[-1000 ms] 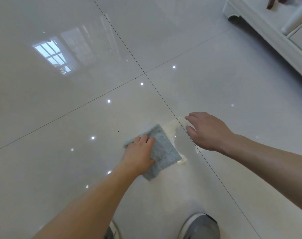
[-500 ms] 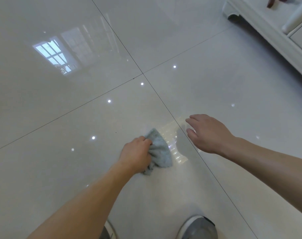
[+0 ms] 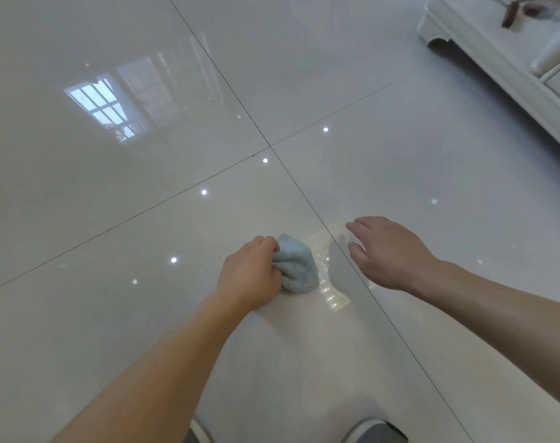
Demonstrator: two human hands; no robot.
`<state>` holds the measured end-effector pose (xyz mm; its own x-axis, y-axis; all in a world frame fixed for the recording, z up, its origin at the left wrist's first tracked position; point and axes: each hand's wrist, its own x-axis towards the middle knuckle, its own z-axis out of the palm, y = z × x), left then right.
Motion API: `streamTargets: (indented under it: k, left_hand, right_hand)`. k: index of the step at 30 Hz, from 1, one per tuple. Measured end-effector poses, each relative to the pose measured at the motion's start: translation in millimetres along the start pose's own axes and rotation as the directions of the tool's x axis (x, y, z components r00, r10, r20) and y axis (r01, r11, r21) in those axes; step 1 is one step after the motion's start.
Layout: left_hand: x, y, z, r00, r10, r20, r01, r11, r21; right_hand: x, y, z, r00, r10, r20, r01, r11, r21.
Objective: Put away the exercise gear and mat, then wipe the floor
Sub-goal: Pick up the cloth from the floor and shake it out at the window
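Note:
A light blue cloth [image 3: 296, 266] lies bunched on the glossy white tiled floor [image 3: 144, 187], just left of a dark grout line. My left hand [image 3: 251, 276] grips the cloth, its fingers curled round the left side of the bundle. My right hand [image 3: 387, 251] hovers just above the floor to the right of the cloth, palm down, fingers relaxed and holding nothing. No exercise gear or mat is in view.
A white cabinet [image 3: 496, 59] on short feet stands along the top right. The toes of my grey shoes [image 3: 374, 431] show at the bottom edge. Grout lines cross above the cloth, and a window is reflected in the tile at upper left.
The cloth lay spread flat under my left hand; my left hand has gathered it into a bunched bundle. My right hand has barely moved.

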<state>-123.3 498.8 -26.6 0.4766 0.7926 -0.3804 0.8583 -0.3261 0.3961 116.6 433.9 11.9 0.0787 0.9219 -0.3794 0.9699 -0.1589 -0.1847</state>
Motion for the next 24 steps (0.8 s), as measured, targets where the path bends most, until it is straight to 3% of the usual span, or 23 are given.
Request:
streamTargets:
  k: [11,17,24]
  left_hand:
    - [13.0,-11.1,-54.0,0.998,-0.042,-0.05,0.038,0.997,-0.074]
    - [7.5,-8.3,-121.2,0.998,-0.06,-0.004,0.06,0.998,-0.014]
    - [-40.0,15.3,-223.1,0.995,-0.088,0.053,0.089,0.996,-0.015]
  right_hand:
    - [29.4,-13.6,-28.5,0.997,0.028,-0.075,-0.024,0.998,0.05]
    - [17.4,-31.0,-68.9,0.995,0.104,0.003,-0.104,0.985,0.136]
    - [-37.0,-71.5,-156.9,0.992,0.106,0.068,-0.11,0.992,0.063]
